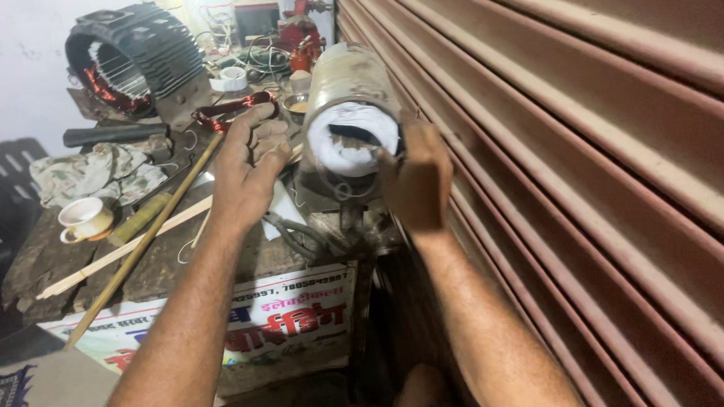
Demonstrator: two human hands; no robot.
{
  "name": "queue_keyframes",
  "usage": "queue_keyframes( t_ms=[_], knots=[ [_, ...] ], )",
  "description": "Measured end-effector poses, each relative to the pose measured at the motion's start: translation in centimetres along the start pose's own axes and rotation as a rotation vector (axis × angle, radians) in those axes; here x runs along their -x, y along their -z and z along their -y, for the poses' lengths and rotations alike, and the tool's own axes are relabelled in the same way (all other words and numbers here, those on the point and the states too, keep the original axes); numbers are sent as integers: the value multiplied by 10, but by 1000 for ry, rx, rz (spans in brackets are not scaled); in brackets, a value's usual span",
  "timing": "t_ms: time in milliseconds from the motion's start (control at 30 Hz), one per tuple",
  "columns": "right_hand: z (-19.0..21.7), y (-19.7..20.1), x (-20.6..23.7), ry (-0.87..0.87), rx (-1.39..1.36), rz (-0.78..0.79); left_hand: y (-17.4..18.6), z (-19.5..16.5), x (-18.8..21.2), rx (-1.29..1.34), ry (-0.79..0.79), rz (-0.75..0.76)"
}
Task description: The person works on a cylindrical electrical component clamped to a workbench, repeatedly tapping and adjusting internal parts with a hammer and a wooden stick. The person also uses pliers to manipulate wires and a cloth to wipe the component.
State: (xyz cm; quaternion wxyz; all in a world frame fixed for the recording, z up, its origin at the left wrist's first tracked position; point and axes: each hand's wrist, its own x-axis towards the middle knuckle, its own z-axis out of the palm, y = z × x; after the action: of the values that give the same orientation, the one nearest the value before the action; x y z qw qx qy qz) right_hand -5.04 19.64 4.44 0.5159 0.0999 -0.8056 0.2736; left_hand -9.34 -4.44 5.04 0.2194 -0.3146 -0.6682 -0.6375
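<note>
A dirty cylindrical motor stator (346,80) lies on its side at the workbench's right end, its near end wrapped in white insulating tape or paper (350,134). My right hand (417,180) presses against the lower right rim of that white end, fingers curled on it. My left hand (248,164) hovers just left of the stator, fingers partly bent, with what looks like a thin wire or strip near its fingertips; I cannot tell whether it grips it.
A worn wooden workbench (158,255) carries a long wooden stick (141,244), thin slats, a small white cup (84,218), a patterned rag (96,172), a coil of copper wire (233,109) and a large finned motor housing (136,58). A rolled metal shutter (590,150) fills the right.
</note>
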Motion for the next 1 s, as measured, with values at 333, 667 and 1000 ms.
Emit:
queue_keyframes(
  t_ms=[333,667,1000],
  knots=[
    [35,2,4,-36,-85,-70,-32,-42,-28,-722,-53,57],
    [28,-2,6,-36,-54,-98,-53,-43,-78,-1238,112,250],
    [23,-3,8,-46,-90,-125,-66,-30,-69,-1284,-10,99]
  ],
)
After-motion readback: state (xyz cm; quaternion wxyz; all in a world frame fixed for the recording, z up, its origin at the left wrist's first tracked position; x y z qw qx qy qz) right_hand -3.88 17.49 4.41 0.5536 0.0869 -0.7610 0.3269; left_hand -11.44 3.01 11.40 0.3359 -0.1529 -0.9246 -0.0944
